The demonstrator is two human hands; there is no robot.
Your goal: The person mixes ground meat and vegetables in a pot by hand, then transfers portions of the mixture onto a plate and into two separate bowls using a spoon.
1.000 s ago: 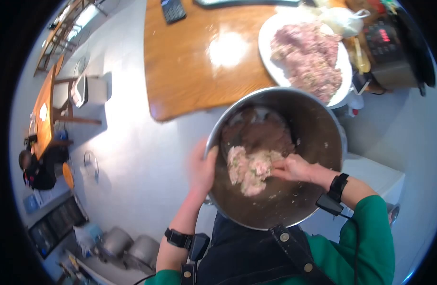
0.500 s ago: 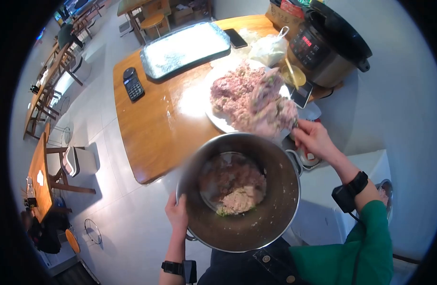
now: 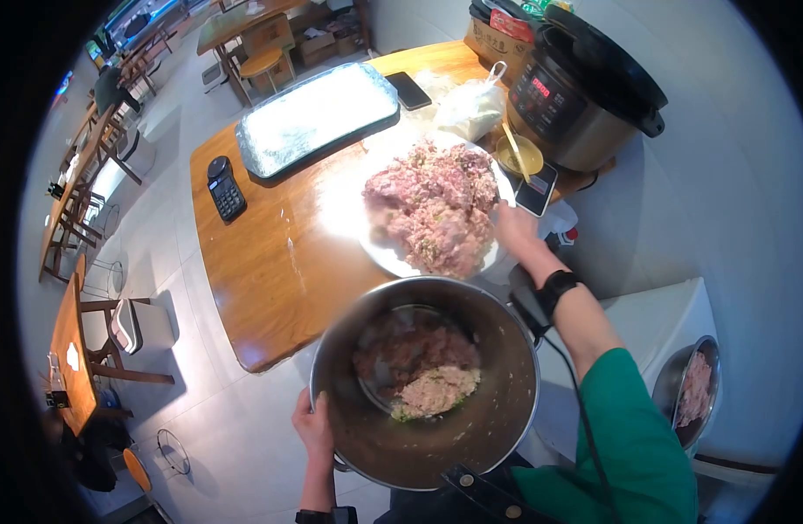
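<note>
- Steel pot: in the head view, low and central, close to the body, just off the near edge of the wooden counter; tilted a little toward the camera.
- Inside the pot: a lump of minced meat on the bottom, paler with green flecks at its near side, darker behind.
- Left hand: clamped on the pot's left rim, thumb over the edge, fingers hidden underneath.
- Right hand: stretched over the pot's far rim to the right edge of the white plate; touches the plate's edge or the heap there; blurred, so cannot tell whether the fingers are closed or spread.
- On the plate: a big heap of pink mince, covers nearly all of it; stands on the counter just beyond the pot.
- Right wrist: wears a black band with a cable down the green sleeve.
- Farther back on the counter: a long tray with a pale dusted surface, a calculator at its left, a dark phone at its right.
- Right end of the counter: a pressure cooker, a plastic bag beside it, a small bowl with a stick in it, near the right hand.
- Far right, well apart from the pot: a second steel bowl with mince in it.
</note>
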